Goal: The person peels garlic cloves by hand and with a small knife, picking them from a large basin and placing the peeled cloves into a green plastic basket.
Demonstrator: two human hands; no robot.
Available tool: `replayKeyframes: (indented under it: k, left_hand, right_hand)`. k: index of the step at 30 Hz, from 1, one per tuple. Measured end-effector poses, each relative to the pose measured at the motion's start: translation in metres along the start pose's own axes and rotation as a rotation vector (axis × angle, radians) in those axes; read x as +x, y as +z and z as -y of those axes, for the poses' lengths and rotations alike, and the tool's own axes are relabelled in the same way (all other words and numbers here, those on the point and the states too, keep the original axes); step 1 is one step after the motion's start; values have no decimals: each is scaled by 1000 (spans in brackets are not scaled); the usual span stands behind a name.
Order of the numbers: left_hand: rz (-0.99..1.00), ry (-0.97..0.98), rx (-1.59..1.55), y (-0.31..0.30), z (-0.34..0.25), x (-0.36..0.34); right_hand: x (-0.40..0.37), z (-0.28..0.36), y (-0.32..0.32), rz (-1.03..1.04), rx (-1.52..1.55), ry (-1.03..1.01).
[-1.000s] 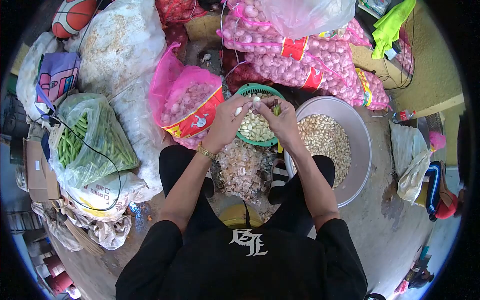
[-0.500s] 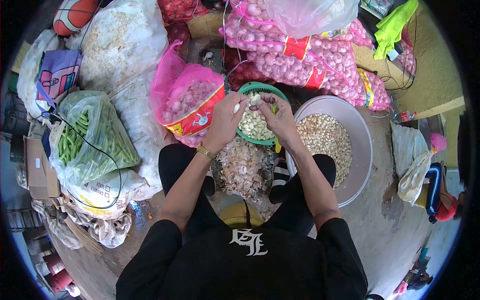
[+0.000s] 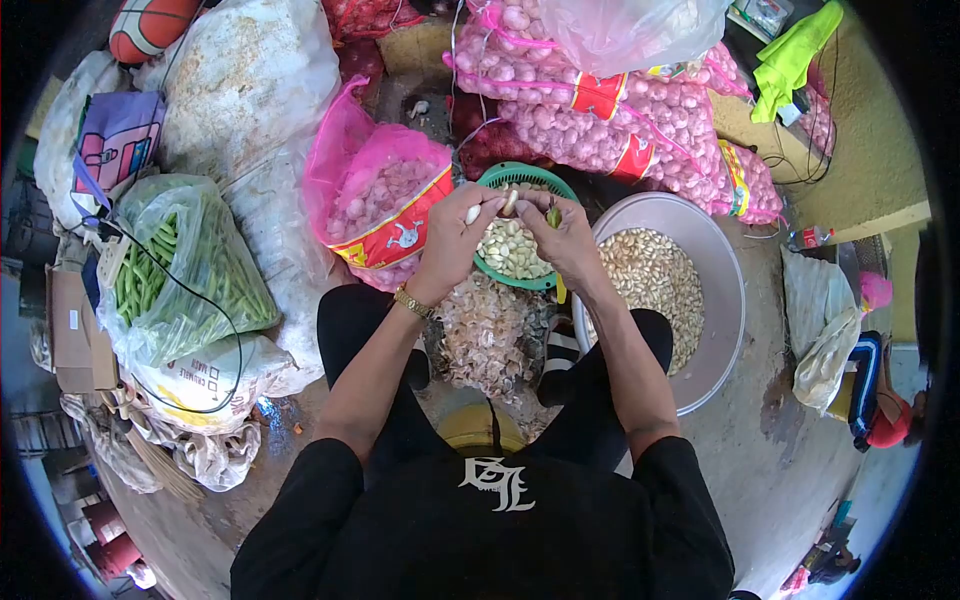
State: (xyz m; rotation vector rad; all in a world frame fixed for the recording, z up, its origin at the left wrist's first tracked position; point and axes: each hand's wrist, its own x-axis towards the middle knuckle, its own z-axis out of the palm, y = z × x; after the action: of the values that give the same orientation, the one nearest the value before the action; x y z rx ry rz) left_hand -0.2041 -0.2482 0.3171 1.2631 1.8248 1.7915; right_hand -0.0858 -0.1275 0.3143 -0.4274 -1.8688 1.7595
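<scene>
Over a green basket (image 3: 490, 180) of pale garlic cloves (image 3: 515, 248), both hands meet at the fingertips. My left hand (image 3: 450, 240), with a gold watch on its wrist, is closed, and a white clove shows at its fingers. Pinched between the two hands is a garlic clove (image 3: 511, 203), partly brown. My right hand (image 3: 565, 240) is closed on it too; a small green and dark bit shows by its fingers, too small to name. A yellow piece (image 3: 561, 291) sticks out below that hand. Papery garlic skins (image 3: 490, 340) lie heaped beneath.
To the right stands a wide basin (image 3: 725, 290) of cloves. An open pink mesh sack (image 3: 385, 190) of garlic is at the left, and stacked garlic sacks (image 3: 640, 115) stand behind. A bag of green beans (image 3: 190, 280) lies further left.
The clove between the fingertips has turned and now shows a brown side. Both hands stay in nearly the same place above the basket.
</scene>
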Motion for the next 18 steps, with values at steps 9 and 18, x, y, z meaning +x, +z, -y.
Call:
replayKeyframes:
  k: [9,18]
  left_hand:
    - [-10,-124,-69,0,-4,-4]
    - [-25,91,102,5,-7,-5]
  right_hand:
    - [-4,22,-1,15,86,265]
    - [-5,12,-3,41,60,417]
